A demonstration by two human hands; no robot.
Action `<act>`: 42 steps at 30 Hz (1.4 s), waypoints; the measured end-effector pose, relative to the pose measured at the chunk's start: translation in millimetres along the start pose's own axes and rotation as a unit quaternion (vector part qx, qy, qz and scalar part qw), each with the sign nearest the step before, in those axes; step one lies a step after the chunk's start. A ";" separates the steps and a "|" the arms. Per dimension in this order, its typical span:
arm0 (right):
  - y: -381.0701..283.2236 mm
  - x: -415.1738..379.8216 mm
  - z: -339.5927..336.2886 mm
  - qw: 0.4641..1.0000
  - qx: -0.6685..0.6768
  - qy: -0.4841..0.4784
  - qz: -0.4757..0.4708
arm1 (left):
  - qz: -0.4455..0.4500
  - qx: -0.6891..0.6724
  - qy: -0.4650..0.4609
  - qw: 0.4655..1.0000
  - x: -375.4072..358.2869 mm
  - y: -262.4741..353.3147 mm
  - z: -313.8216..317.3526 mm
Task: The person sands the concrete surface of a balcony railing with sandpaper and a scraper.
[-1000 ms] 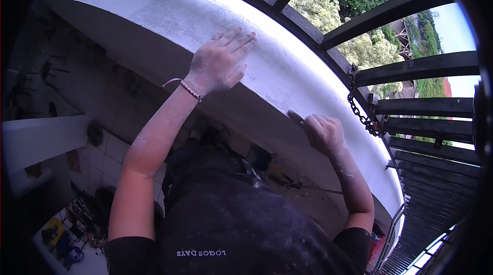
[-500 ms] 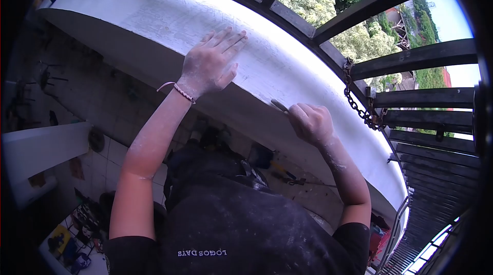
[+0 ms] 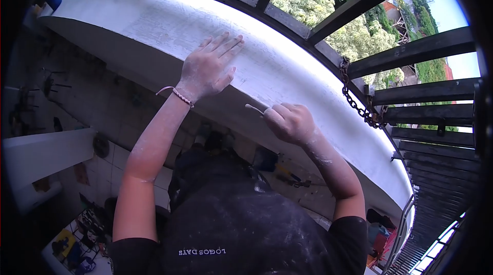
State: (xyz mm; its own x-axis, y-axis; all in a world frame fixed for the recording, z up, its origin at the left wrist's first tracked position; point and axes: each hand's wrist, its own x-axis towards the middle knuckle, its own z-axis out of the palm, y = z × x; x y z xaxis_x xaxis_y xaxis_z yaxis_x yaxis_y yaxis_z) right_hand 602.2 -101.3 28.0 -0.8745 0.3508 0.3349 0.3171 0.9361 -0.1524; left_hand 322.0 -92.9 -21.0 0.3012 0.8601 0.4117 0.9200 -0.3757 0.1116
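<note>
My left hand [image 3: 208,67] lies flat on the curved white ledge [image 3: 154,16], fingers stretched out and dusted with white powder. A braided pink bracelet [image 3: 183,97] circles that wrist. My right hand [image 3: 291,122], also dusty, is closed in a fist at the ledge's near lower edge. From it sticks out a thin, narrow, greyish tool [image 3: 254,109], pointing left along the edge; its other end is hidden in my fingers, and I cannot tell its exact kind. Faint scuffs and grey patches mark the ledge around my left fingers.
Dark metal railings [image 3: 354,3] run behind the ledge, with a rusty chain [image 3: 354,101] hanging from them. Below are a tiled floor, a yellow-handled tool [image 3: 289,172], and clutter with a yellow item [image 3: 65,242] at lower left. Red things [image 3: 384,247] lie at lower right.
My right hand has slid left along the ledge's edge with the thin tool, closer to my left hand. My left hand stays nearly in place; the view has shifted slightly.
</note>
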 end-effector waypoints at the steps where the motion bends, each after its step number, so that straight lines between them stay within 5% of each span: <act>1: 2.2 -13.7 -17.0 1.000 -0.008 0.002 0.027 | 0.001 0.000 -0.004 1.000 -0.4 -0.5 0.1; 7: 23.7 -69.5 -49.8 0.991 -0.014 -0.024 0.131 | -0.010 -0.014 0.008 1.000 -1.0 1.3 0.7; 29: 9.4 1.2 1.5 0.998 -0.016 -0.058 0.014 | -0.017 -0.013 0.010 1.000 -1.8 3.5 0.9; 36: 18.8 -47.1 -46.6 0.993 -0.013 -0.050 0.105 | -0.022 -0.017 0.014 1.000 -1.4 0.3 0.4; 42: 10.7 -35.0 -33.2 0.996 -0.012 -0.057 0.071 | -0.020 -0.001 0.011 1.000 -1.2 2.5 1.1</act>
State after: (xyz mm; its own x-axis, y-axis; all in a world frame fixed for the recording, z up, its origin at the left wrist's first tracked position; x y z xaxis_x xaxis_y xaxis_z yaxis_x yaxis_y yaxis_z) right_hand 648.5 -102.6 45.5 -0.8552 0.4762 0.2044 0.4487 0.8778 -0.1676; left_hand 324.2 -94.4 -22.2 0.2582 0.8664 0.4275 0.9305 -0.3420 0.1310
